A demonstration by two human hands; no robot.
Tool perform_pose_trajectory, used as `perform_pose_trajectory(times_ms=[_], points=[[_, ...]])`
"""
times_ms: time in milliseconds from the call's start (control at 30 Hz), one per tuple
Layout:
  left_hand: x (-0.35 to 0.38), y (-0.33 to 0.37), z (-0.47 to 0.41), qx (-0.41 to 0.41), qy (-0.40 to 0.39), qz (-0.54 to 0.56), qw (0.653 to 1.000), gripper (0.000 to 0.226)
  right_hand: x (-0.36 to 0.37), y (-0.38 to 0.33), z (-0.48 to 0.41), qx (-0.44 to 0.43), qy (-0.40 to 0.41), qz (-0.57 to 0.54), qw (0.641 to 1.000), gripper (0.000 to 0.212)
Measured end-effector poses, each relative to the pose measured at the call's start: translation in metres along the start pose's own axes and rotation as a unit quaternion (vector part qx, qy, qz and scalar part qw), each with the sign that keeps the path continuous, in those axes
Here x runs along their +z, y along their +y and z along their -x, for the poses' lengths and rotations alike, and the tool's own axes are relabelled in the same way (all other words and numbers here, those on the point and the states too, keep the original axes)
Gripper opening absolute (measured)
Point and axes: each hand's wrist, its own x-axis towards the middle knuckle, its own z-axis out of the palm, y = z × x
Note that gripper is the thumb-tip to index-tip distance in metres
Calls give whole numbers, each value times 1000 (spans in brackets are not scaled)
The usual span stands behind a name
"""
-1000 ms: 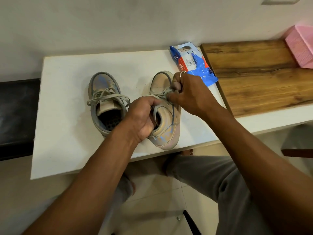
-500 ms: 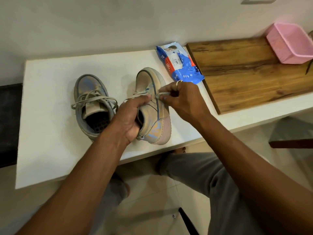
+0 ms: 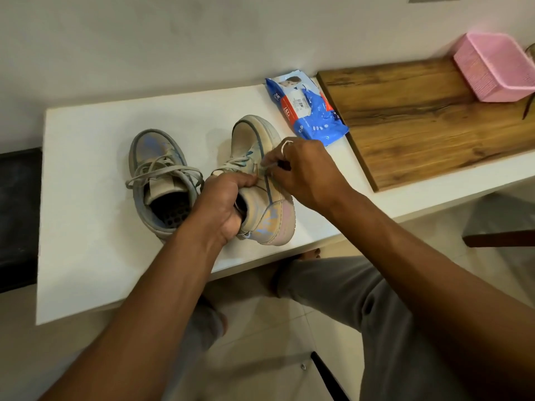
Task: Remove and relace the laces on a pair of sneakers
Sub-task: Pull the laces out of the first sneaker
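Two worn grey-beige sneakers with blue marks stand on a white table [image 3: 86, 256]. The left sneaker [image 3: 157, 180] sits upright by itself with its pale laces loosely tied across the tongue. The right sneaker [image 3: 262, 198] is tipped onto its side. My left hand [image 3: 223, 209] grips it at the collar, fingers curled into the opening. My right hand [image 3: 301, 172], with a ring on one finger, pinches the pale lace [image 3: 265, 167] at the eyelets on the shoe's upper side.
A blue and red plastic packet [image 3: 304, 111] lies just behind the right sneaker. A wooden board [image 3: 419, 117] covers the table's right part, with a pink basket [image 3: 495, 68] on it. My knee in grey trousers [image 3: 347, 285] is below the table's front edge.
My right hand has moved down along the shoe's eyelets and now pinches the lace close to the upper. The view has shifted slightly. My left hand keeps its grip on the collar.
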Motion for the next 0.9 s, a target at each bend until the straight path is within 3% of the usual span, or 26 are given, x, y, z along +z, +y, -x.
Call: perform_pose_trajectory(times_ms=[167,400,567,733,900], points=[[2,1,2,-20,12,4,1000,31,-13,-3,27,-31,-101,18,994,19],[2,0,1,-12,5,4,1000,34,-5,-5,10,-27,-36,25,999,19],[3,1,2,-23,6,9,1000,34,-17,-3,26,-11,-144,-1,990,21],[3,1,2,-12,4,0,1000,35,-7,-9,14,34,-48,-9,998,18],[1,4,7,-27,-13,-5,1000,35,-1,-22,36,48,-90,-105,989,19]])
